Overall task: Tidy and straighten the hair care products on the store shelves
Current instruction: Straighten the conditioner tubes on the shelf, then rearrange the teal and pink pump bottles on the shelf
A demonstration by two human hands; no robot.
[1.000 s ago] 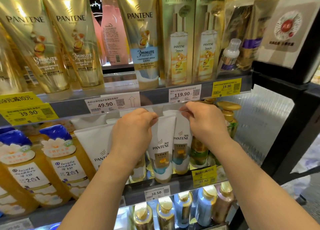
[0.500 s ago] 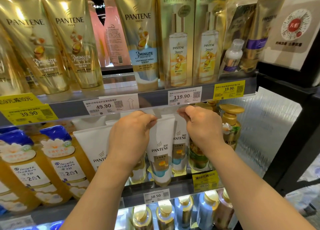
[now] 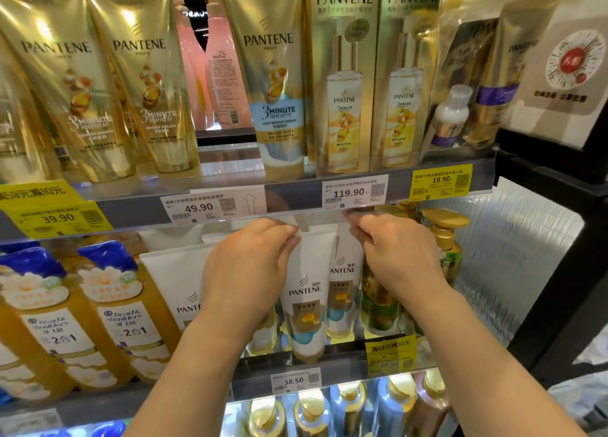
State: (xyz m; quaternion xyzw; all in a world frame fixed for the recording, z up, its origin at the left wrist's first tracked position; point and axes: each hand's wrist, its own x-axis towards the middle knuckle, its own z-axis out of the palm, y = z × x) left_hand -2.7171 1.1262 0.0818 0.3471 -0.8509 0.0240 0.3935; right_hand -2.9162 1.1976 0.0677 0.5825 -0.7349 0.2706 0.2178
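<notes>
Two white Pantene tubes stand cap-down on the middle shelf. My left hand (image 3: 253, 265) pinches the top left edge of the front tube (image 3: 306, 292). My right hand (image 3: 391, 252) has its fingers curled on the top of the rear tube (image 3: 343, 272), just under the upper shelf's price rail (image 3: 296, 200). The rear tube is partly hidden behind the front one and behind my right hand. A third white tube (image 3: 177, 278) stands to the left, partly covered by my left wrist.
A green bottle with a gold pump (image 3: 442, 236) stands right of my right hand. Amber Head & Shoulders bottles (image 3: 125, 321) fill the left. Gold Pantene tubes (image 3: 144, 84) and boxes (image 3: 343, 81) line the upper shelf. A black frame post (image 3: 559, 272) bounds the right.
Both hands keep their hold on the tube tops. The two white tubes have drawn slightly closer together, the rear one more hidden behind the front one.
</notes>
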